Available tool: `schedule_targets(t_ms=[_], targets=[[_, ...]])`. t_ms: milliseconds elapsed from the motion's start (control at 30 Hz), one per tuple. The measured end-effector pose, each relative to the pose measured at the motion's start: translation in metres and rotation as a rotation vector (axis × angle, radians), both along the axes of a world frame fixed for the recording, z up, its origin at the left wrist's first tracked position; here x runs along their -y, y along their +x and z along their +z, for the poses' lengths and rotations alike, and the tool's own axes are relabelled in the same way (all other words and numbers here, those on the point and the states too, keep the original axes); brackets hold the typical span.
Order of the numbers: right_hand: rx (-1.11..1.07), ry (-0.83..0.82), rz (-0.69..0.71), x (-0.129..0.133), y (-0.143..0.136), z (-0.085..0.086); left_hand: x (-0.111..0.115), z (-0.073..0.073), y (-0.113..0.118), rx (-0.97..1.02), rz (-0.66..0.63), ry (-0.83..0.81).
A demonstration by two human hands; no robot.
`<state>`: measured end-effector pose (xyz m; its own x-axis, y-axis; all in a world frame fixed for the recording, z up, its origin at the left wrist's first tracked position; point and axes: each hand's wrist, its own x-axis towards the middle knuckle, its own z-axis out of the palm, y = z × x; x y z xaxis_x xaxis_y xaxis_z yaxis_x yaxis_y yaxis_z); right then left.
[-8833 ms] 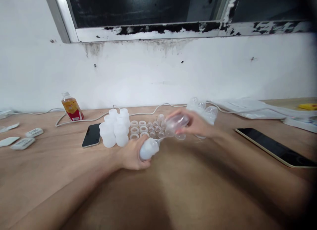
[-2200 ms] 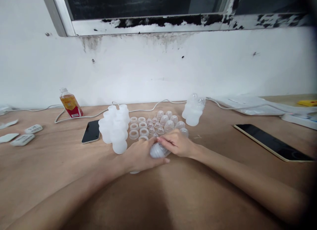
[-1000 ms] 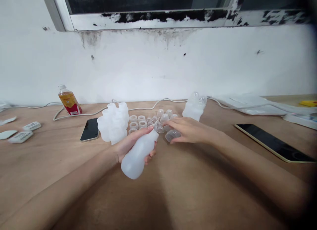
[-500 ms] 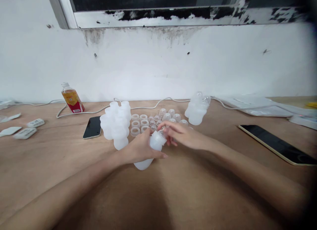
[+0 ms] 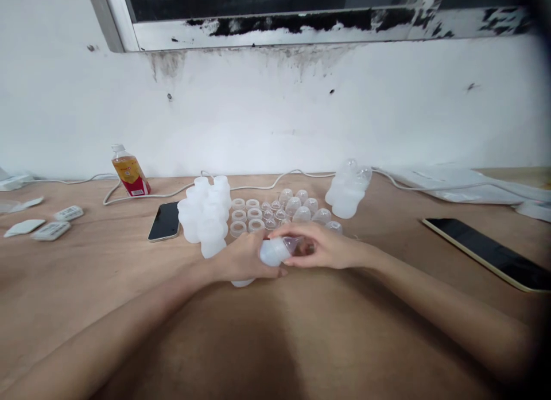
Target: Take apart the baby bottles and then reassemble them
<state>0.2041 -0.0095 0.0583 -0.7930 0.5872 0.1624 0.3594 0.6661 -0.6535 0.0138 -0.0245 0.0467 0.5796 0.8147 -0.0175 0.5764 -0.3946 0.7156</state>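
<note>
A white wall [image 5: 258, 113] with stains and small holes stands behind a wood-surfaced bench [image 5: 370, 331]; a window [image 5: 258, 1] with a worn, flaking lower frame is set in the wall above. The held bottle [image 5: 272, 252], white and translucent, is positioned above the bench near the middle of the work area, tilted with its neck toward the right hand [image 5: 318, 248]. The left hand [image 5: 245, 253] has its fingers wrapped around the bottle body; the base shows below that hand. The fingers of the right hand are closed about the clear piece [image 5: 293, 245] at the bottle's neck; the contact points are partly hidden. Beyond the left forearm, a group of white bottles [image 5: 204, 208] stands close together. To their right, white rings [image 5: 245, 216] are laid out in two columns, followed by small clear teats [image 5: 273, 213] and then larger clear domed covers [image 5: 303, 208]. A cluster of covered bottles [image 5: 348, 190] stands farther right, near the wall. A small phone [image 5: 164, 221] lies just left of the white bottles, with a drink bottle [image 5: 131, 173] bearing a yellow and red label behind it. A white cable [image 5: 258, 187] runs along the rear of the bench. At far left lie two labelled white units [image 5: 51, 230] and a flat white piece [image 5: 23, 228]. At far right lie a larger dark-screened phone [image 5: 486, 253] and, behind it, plastic sheeting [image 5: 451, 185].
</note>
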Motion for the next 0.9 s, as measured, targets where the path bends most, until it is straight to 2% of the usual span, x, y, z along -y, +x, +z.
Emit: schedule_targets(t_ms=[67,100,167,300,400,500,633,733,833,900], targets=[[-0.012,0.069,0.075,0.0,0.001,0.003,-0.001,0.002,0.0,0.035,-0.085,-0.114],[-0.025,0.086,0.093,0.0,0.001,0.005,0.0,0.002,0.0,0.046,-0.089,-0.121],[-0.04,0.08,0.045,0.0,0.002,0.007,0.001,0.0,0.001,0.039,-0.026,-0.037],[0.075,0.01,-0.186,0.0,0.001,0.005,0.005,-0.008,0.004,-0.073,0.106,0.145],[0.155,-0.076,-0.175,0.001,0.001,0.006,0.007,-0.01,0.006,-0.085,0.128,0.165],[0.12,-0.097,-0.122,0.003,0.005,0.016,0.01,-0.006,0.005,-0.034,0.131,0.087],[0.037,0.025,0.027,0.009,0.007,0.027,0.025,0.01,-0.007,0.079,0.054,-0.207],[-0.05,0.14,0.145,0.018,0.0,0.025,0.041,0.021,-0.023,0.178,-0.04,-0.516],[-0.163,0.257,0.245,0.028,-0.014,0.018,0.052,0.02,-0.04,0.326,-0.147,-0.896],[-0.233,0.329,0.285,0.032,-0.021,0.014,0.057,0.016,-0.052,0.389,-0.215,-1.052]])
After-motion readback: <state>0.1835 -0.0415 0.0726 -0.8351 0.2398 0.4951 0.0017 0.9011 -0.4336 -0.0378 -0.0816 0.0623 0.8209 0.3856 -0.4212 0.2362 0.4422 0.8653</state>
